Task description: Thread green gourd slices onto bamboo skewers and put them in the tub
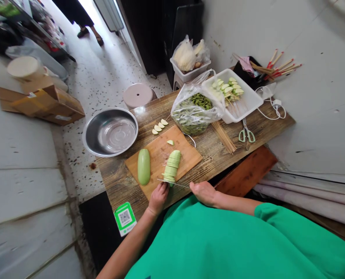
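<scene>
A partly sliced zucchini (172,164) lies on the wooden cutting board (157,149), its slices still lined up together. My right hand (203,192) is closed round the handle of a knife (176,184), whose thin blade crosses the near end of the zucchini. My left hand (158,197) has its fingers bent together against that same near end, just beside the blade. To the left on the board rests a whole pale green zucchini (143,166). One loose half-round slice (170,142) sits above the cut row.
A steel basin (110,132) stands at the table's left. Several slices on a skewer (160,126) lie behind the board. Farther right are a plastic bag of green vegetables (195,108), bare skewers (223,137), scissors (246,133) and a white tray (255,100) of skewered slices.
</scene>
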Action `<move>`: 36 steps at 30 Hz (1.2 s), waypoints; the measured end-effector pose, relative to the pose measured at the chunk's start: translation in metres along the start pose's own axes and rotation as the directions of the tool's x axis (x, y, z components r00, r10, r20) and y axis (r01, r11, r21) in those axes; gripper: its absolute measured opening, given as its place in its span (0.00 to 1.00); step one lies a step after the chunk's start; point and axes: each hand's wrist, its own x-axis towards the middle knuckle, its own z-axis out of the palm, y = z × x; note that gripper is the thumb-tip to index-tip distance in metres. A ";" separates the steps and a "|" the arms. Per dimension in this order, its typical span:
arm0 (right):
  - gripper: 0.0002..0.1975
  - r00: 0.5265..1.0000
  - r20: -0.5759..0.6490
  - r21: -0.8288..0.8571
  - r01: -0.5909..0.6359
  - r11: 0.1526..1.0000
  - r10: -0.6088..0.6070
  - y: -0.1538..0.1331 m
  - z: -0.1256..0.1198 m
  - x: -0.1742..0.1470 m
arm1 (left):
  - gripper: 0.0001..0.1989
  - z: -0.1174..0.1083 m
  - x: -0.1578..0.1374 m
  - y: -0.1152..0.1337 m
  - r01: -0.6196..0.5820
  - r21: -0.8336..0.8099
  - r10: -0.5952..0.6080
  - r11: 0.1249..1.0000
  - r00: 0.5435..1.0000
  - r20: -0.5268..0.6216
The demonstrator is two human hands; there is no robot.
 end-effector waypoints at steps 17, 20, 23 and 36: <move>0.11 0.999 -0.003 -0.015 0.042 0.999 -0.042 -0.005 -0.006 -0.007 | 0.14 0.004 -0.006 0.001 0.028 -0.002 -0.028 1.000 0.999 -0.016; 0.11 0.999 0.021 -0.012 0.033 0.999 -0.032 -0.006 -0.008 -0.007 | 0.14 0.003 -0.006 0.001 0.048 -0.020 -0.048 0.999 0.999 -0.010; 0.11 0.999 0.020 -0.012 0.030 0.999 -0.029 -0.005 -0.008 -0.006 | 0.15 0.003 -0.005 0.001 0.034 0.000 -0.034 0.999 0.999 -0.012; 0.12 1.000 0.023 -0.002 0.012 1.000 -0.012 -0.007 -0.010 -0.005 | 0.12 0.002 -0.001 0.002 0.004 0.069 0.000 0.998 0.998 -0.057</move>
